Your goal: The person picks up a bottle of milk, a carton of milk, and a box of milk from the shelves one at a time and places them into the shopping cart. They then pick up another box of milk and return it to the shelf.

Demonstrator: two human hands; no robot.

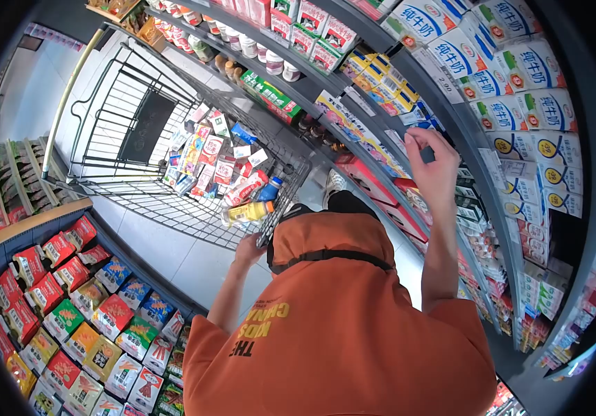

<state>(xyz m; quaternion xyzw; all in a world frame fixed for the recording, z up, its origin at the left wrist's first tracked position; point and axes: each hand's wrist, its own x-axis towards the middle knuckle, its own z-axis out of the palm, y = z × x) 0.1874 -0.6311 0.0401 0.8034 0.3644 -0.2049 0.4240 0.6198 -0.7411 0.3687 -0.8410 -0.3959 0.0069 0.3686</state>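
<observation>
— Along the right side of the aisle, what fills the view?

— Tall shelving (474, 149) curves from far to near, stacked with white and blue milk cartons (530, 66) up high and smaller boxed goods lower down. Yellow packs (381, 83) sit further along the same shelves.

— And the left side?

— A low display (27, 232) packed with red, green and orange snack bags (69, 305), running from the near left corner away toward the far end.

— What stands between them?

— A wire shopping cart (131, 132) on the pale tiled floor, its basket loaded with a heap of packets (208, 159). At the near end of that heap lie a yellow bottle (246, 213) and a blue-capped bottle (270, 188).

— Whose orange shirt is that?

— The person's own orange shirt (339, 326), with a black strap across it, takes up the near centre.

— Where is the left hand?

— The left hand (248, 248) is closed around the cart's near edge, just below the yellow bottle.

— And the right hand?

— The right hand (433, 163) is raised to the shelving on the right, fingers bent and pinched together at a small dark item (427, 154) by the shelf edge. I cannot tell what that item is, nor whether the fingers have actually clamped it.
</observation>
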